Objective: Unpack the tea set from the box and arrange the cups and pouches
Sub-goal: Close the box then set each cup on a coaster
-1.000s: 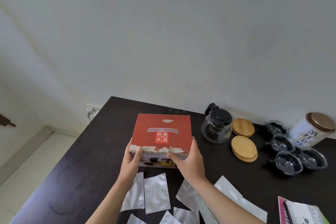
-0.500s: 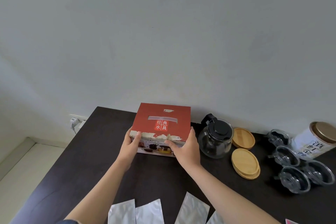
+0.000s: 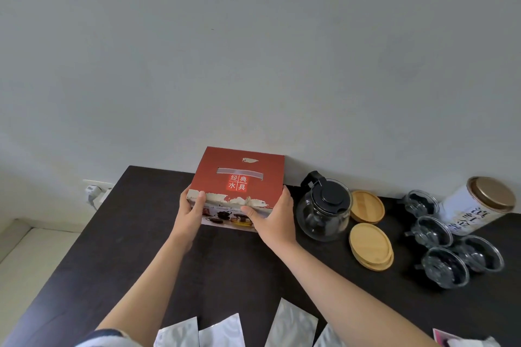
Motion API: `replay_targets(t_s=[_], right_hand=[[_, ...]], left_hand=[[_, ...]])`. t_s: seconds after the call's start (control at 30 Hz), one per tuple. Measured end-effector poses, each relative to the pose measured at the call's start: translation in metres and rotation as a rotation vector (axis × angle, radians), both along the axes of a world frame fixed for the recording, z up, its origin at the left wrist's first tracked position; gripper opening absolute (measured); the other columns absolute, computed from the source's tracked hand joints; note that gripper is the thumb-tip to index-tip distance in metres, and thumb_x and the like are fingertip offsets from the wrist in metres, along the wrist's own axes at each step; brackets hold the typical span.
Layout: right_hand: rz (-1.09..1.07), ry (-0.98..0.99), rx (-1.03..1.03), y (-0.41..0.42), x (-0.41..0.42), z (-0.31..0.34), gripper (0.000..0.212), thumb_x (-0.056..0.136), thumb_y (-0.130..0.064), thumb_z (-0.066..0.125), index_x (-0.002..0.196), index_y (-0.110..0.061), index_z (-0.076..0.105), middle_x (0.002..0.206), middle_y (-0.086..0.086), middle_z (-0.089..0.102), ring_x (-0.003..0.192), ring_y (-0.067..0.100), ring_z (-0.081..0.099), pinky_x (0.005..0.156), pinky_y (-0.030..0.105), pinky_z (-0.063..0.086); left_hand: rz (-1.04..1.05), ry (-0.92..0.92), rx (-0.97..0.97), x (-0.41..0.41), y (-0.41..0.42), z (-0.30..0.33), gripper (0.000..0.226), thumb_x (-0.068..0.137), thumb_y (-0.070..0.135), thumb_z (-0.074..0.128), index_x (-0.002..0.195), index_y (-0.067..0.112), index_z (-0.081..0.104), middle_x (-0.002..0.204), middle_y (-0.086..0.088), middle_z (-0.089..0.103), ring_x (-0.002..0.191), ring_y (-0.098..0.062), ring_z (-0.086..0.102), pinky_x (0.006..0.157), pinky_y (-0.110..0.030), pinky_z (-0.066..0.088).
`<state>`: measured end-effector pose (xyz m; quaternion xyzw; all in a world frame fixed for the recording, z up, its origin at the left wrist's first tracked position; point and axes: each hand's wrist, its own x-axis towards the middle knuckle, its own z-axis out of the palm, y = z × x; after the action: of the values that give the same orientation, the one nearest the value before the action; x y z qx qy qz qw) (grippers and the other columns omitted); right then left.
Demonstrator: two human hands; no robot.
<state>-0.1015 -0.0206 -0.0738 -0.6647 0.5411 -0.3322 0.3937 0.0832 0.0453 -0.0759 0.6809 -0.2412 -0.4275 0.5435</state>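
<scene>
A red cardboard box (image 3: 239, 175) with white characters on its closed lid stands at the back of the dark table (image 3: 118, 248), close to the wall. My left hand (image 3: 189, 211) grips its near left corner and my right hand (image 3: 273, 214) grips its near right side. Several clear glass cups (image 3: 445, 266) sit in a cluster at the right. Several silver foil pouches (image 3: 222, 331) lie flat along the table's near edge.
A glass teapot (image 3: 322, 210) with a black lid stands right of the box. Round wooden coasters (image 3: 370, 245) lie beside it. A white tea canister (image 3: 479, 205) with a gold lid lies at the far right. A wall socket (image 3: 94, 190) sits left of the table.
Both hands have pushed the box away from me toward the wall. The pouches now lie lower in view, at the frame's bottom edge.
</scene>
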Motion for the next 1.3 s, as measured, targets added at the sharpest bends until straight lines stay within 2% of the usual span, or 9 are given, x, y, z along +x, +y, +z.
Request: replay_targets(t_s=[0.17, 0.3, 0.37, 0.47, 0.63, 0.77, 0.87, 1.17, 1.3], right_hand=[[0.144, 0.036, 0.07, 0.005, -0.013, 0.013, 0.115, 0.071, -0.052, 0.078, 0.149, -0.016, 0.0, 0.148, 0.006, 0.021, 0.135, 0.017, 0.032, 0.104, 0.03, 0.036], [0.172, 0.119, 0.006, 0.01, -0.033, 0.021, 0.1, 0.077, -0.05, 0.073, 0.147, -0.014, 0.012, 0.15, 0.005, 0.02, 0.137, 0.016, 0.03, 0.104, 0.026, 0.034], [0.158, 0.145, -0.068, 0.014, -0.051, 0.023, 0.089, 0.082, -0.049, 0.069, 0.147, -0.014, 0.019, 0.151, 0.004, 0.022, 0.138, 0.016, 0.029, 0.106, 0.026, 0.033], [0.137, 0.178, -0.144, 0.021, -0.089, 0.023, 0.069, 0.087, -0.04, 0.066, 0.142, -0.012, 0.035, 0.144, 0.003, 0.035, 0.133, 0.015, 0.037, 0.101, 0.022, 0.035], [0.068, 0.261, -0.18, 0.029, -0.161, 0.01, 0.047, 0.086, -0.028, 0.068, 0.126, -0.009, 0.053, 0.119, 0.004, 0.054, 0.111, 0.016, 0.053, 0.089, 0.015, 0.038], [-0.021, 0.325, -0.128, 0.027, -0.208, 0.0, 0.041, 0.088, -0.024, 0.065, 0.123, -0.007, 0.053, 0.121, 0.007, 0.052, 0.115, 0.022, 0.05, 0.089, 0.025, 0.042], [-0.071, 0.402, -0.011, 0.017, -0.23, -0.007, 0.053, 0.086, -0.026, 0.066, 0.131, -0.009, 0.045, 0.132, 0.009, 0.042, 0.123, 0.027, 0.043, 0.092, 0.036, 0.045], [-0.048, 0.647, 0.227, -0.027, -0.24, -0.032, 0.116, 0.065, -0.054, 0.08, 0.151, -0.019, 0.01, 0.155, 0.016, 0.014, 0.141, 0.035, 0.018, 0.11, 0.046, 0.035], [-0.028, 0.726, 0.249, -0.04, -0.235, -0.035, 0.113, 0.065, -0.051, 0.079, 0.149, -0.018, 0.011, 0.142, 0.01, 0.028, 0.13, 0.03, 0.027, 0.089, 0.039, 0.047]], left_hand=[[0.103, -0.067, 0.134, -0.007, 0.0, 0.005, 0.072, 0.09, 0.054, 0.049, 0.145, 0.014, 0.025, 0.14, -0.007, 0.047, 0.127, -0.024, 0.046, 0.106, -0.039, 0.037], [0.33, -0.092, 0.223, -0.041, 0.008, 0.01, 0.084, 0.087, 0.061, 0.048, 0.149, 0.016, 0.014, 0.152, -0.01, 0.031, 0.137, -0.032, 0.035, 0.11, -0.049, 0.033], [0.347, -0.172, 0.209, -0.069, 0.018, 0.011, 0.08, 0.087, 0.059, 0.05, 0.145, 0.012, 0.024, 0.147, -0.013, 0.038, 0.132, -0.034, 0.04, 0.107, -0.05, 0.037], [0.244, -0.331, 0.21, -0.119, 0.034, 0.004, 0.077, 0.084, 0.054, 0.058, 0.139, 0.006, 0.036, 0.139, -0.015, 0.045, 0.128, -0.034, 0.043, 0.106, -0.05, 0.038], [-0.134, -0.561, 0.356, -0.193, 0.044, -0.02, 0.097, 0.083, 0.063, 0.054, 0.149, 0.003, 0.016, 0.156, -0.016, 0.018, 0.145, -0.03, 0.013, 0.115, -0.043, 0.019], [-0.406, -0.812, 0.475, -0.227, 0.036, -0.035, 0.114, 0.075, 0.077, 0.049, 0.15, 0.004, 0.004, 0.158, -0.017, 0.0, 0.146, -0.031, 0.001, 0.117, -0.043, 0.008], [-0.483, -0.914, 0.573, -0.234, 0.031, -0.045, 0.126, 0.066, 0.085, 0.046, 0.15, 0.005, -0.002, 0.158, -0.016, -0.011, 0.146, -0.032, -0.006, 0.116, -0.05, 0.007], [-0.522, -1.135, 0.611, -0.222, 0.021, -0.066, 0.144, 0.045, 0.102, 0.022, 0.15, 0.009, -0.008, 0.157, -0.012, -0.018, 0.145, -0.029, -0.016, 0.113, -0.059, 0.0], [-0.504, -1.16, 0.596, -0.222, 0.021, -0.072, 0.143, 0.045, 0.102, 0.022, 0.151, 0.009, 0.0, 0.159, -0.013, -0.01, 0.146, -0.03, -0.01, 0.114, -0.058, 0.003]])
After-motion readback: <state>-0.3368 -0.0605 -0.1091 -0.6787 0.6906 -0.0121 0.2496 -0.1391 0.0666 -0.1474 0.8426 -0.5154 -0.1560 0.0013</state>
